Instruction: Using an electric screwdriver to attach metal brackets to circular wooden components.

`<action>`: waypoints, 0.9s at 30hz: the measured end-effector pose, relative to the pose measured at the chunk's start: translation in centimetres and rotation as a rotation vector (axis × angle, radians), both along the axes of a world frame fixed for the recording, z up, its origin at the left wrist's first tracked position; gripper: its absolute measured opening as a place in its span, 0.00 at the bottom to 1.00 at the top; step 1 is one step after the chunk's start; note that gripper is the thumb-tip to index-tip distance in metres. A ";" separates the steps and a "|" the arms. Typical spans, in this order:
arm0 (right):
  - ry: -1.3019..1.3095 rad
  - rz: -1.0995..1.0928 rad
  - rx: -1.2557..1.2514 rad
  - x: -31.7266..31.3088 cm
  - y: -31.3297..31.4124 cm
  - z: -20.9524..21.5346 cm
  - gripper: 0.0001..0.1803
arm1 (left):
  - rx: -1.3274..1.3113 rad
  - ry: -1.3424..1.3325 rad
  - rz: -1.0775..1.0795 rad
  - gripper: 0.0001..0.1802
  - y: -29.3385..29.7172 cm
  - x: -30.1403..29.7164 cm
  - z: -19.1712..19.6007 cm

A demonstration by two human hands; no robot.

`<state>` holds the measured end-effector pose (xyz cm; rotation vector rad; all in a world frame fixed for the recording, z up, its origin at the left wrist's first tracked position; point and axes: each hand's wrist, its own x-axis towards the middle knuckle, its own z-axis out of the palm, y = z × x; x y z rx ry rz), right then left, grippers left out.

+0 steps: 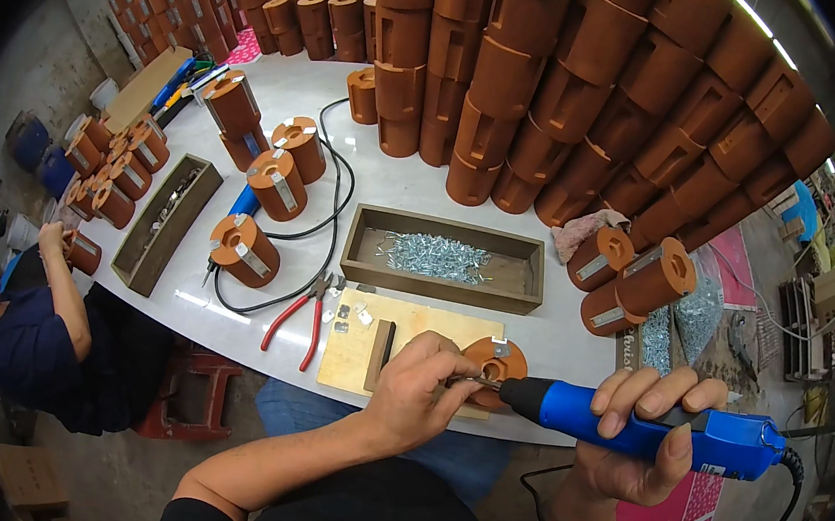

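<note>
The right hand [645, 428] was wrapped around a blue electric screwdriver [652, 431], fingers curled over the barrel and thumb beneath, the tool lying nearly level with its black nose pointing toward nine o'clock. Its bit met the top of an orange clay cylinder [494, 361] that lay on a pale wooden board [413, 332] at the near edge of the white table [385, 182]. The left hand [417, 386] sat at eight o'clock from that cylinder, fingers drawn together and pinching something small at the bit's tip; what it pinched was too small to tell. A dark wooden block [381, 340] stood on the board just beside the left hand, and a few small metal plates [350, 311] lay at the board's eleven o'clock corner. Red-handled pliers [300, 315] rested on the table at nine o'clock from the board. At twelve o'clock from the board lay a shallow wooden tray [527, 271] holding a heap of screws [435, 255]. Three finished cylinders [630, 271] with metal clips lay at two o'clock from the right hand, and behind them rose tall stacks of orange cylinders [595, 87]. Another person [39, 325] sat at the table's far nine o'clock side, one hand on a cylinder.
</note>
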<state>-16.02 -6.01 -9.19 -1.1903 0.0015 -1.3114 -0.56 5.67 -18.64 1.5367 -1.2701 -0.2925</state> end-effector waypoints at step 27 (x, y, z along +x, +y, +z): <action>0.214 0.017 -0.039 1.6 1.0 2.6 0.15 | -0.189 -0.243 0.031 0.31 -0.4 -1.0 -0.3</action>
